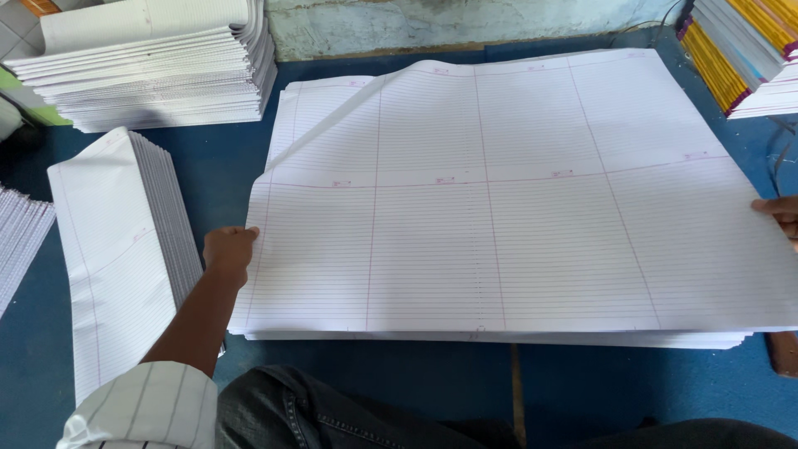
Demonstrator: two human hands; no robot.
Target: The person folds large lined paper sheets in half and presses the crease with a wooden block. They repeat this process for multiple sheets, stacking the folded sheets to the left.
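The left hand (229,252) is closed on the left edge of the top sheet (499,208), a large white sheet ruled with fine lines and divided by pink margins into page panels. The right hand (781,214) shows only at the frame's right edge, its fingers laid on the sheet's right side; whether it pinches the paper cannot be told. The sheet's far left corner is lifted and curling over, so it looks partly raised from the pile of flat sheets (499,338) beneath it, which lies on the blue table (399,382) just in front of the person's knees. To the left of the left hand lies a stack of folded sheets (116,241), and further back at the left a taller one (158,75); judging by these, much folding is done, while the thick flat pile remains. At the far right stand bound notebooks (748,50) with yellow spines.
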